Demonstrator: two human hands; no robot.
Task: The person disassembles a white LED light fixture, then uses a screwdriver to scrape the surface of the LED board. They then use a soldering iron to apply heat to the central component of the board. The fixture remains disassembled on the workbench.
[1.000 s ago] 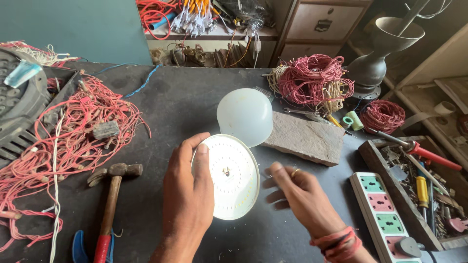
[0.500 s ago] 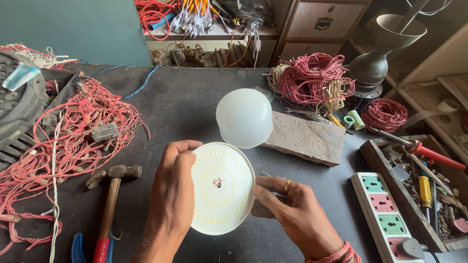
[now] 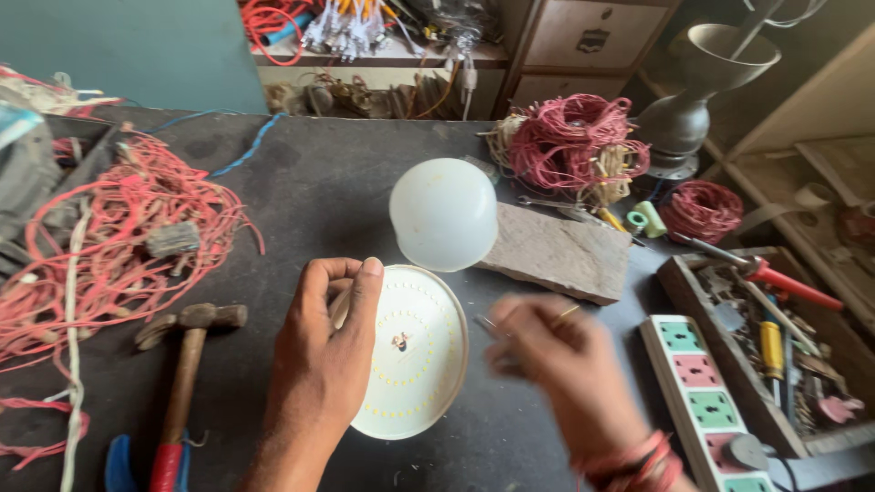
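Left hand grips the round white LED disc by its left edge, tilted up off the dark bench, just below the white dome cover. Right hand is blurred beside the disc's right edge; fingers curled, grip not discernible. Hammer lies to the left.

An electrical repair workshop: the dark, worn work surface is strewn with tangles of red wire, a wooden-handled hammer and a multi-socket extension board with green and pink outlets. More coils of red wire sit by a wooden tray of screwdrivers and pliers, with wooden drawers behind
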